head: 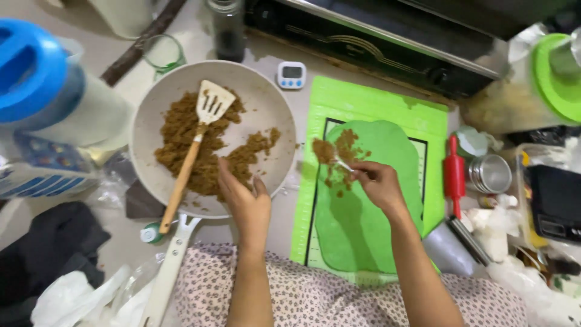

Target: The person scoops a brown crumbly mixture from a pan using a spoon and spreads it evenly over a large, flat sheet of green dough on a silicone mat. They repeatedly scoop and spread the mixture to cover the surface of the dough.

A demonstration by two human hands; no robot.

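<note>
A white pan holds crumbly brown filling, and a slotted spatula with a wooden handle lies in it. My left hand rests on the pan's near rim with fingers together, holding nothing that I can see. A rolled-out green dough sheet lies on a green mat. Over the sheet's far part my right hand grips a small spoon, its tip in a patch of brown filling spread on the dough.
A small white timer sits behind the pan, a glass and a dark jar farther back. A red rolling pin and a metal tin lie right of the mat. A blue-lidded container stands at left.
</note>
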